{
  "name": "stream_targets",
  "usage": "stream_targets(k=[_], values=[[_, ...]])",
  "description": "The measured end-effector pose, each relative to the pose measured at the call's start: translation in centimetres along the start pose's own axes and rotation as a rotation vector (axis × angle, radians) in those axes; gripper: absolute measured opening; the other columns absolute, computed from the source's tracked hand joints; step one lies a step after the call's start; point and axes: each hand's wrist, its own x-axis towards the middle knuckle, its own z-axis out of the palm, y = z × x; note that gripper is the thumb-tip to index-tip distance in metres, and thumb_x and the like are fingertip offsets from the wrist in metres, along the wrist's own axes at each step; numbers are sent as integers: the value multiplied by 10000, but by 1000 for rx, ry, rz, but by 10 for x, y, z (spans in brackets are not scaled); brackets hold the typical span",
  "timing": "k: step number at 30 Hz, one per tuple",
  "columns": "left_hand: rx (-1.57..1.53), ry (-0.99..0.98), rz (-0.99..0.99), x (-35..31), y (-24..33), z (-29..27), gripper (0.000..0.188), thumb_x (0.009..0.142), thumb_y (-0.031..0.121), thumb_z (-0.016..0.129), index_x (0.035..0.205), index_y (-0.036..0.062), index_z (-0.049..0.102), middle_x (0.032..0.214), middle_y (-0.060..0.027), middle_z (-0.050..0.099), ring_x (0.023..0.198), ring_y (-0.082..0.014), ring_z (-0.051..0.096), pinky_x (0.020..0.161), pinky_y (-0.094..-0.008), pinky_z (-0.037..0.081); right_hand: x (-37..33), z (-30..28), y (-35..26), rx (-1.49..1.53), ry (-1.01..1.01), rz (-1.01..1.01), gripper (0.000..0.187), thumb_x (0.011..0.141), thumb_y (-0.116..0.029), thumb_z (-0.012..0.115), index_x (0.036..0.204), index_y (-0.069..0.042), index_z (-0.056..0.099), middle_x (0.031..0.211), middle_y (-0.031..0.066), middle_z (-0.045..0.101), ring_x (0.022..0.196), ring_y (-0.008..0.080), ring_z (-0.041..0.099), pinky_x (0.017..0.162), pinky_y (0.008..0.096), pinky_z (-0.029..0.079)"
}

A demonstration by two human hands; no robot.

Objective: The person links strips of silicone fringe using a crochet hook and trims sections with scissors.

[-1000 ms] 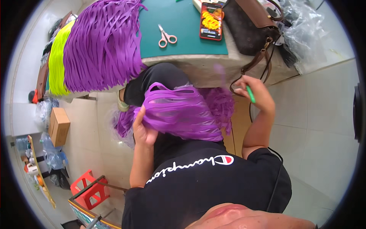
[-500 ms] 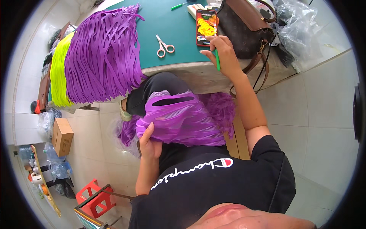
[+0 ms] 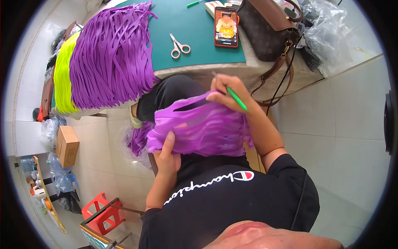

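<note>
Over my lap lies a purple, rubbery-looking sheet [image 3: 203, 128] cut with many slits, a long gap open near its far edge. My left hand [image 3: 168, 155] grips its left end, thumb on top and the other fingers underneath. At the far right corner is my right hand [image 3: 232, 93], closed round a slim green-handled tool [image 3: 236, 98] with a thin dark tip. The thumb of that hand touches the sheet's edge; whether it pinches the sheet I cannot tell.
A pile of purple slit sheets [image 3: 112, 58] hangs over the table edge beside yellow-green strips [image 3: 62, 79]. Pink-handled scissors [image 3: 180, 49] and a lit phone [image 3: 226, 29] lie on the green mat [image 3: 195, 25]. A brown handbag [image 3: 265, 33] stands at the right.
My right hand has come from the phone down to the sheet's far right corner, still holding the green tool. The phone's picture has changed. My left hand keeps its grip.
</note>
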Motion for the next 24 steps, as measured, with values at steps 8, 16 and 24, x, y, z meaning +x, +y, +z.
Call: stream_targets(k=[8,16,24], values=[[-81,90,-71,10,-8,-12,295,964,102,549,1235,-14,556,1185,-149,643,1114,-226,601,992,-368,451,80,-80,62,-1040,612,-334,422,804,-384,744,765,-45,496,869,143,634,994,341,543,866,442,427],[-70,80,-96,9,-7,-8,334,916,85,631,1225,-17,558,1175,-132,641,1077,-217,617,982,-366,456,59,-36,13,-94,647,-319,359,960,-390,589,870,-46,540,851,95,606,755,190,571,699,357,469],[-36,150,-179,16,-9,-2,338,862,11,677,1185,-14,582,1120,-106,649,1030,-210,634,932,-350,493,-26,66,-14,613,62,-7,119,902,-77,682,903,-9,584,895,67,636,867,102,619,764,229,495]])
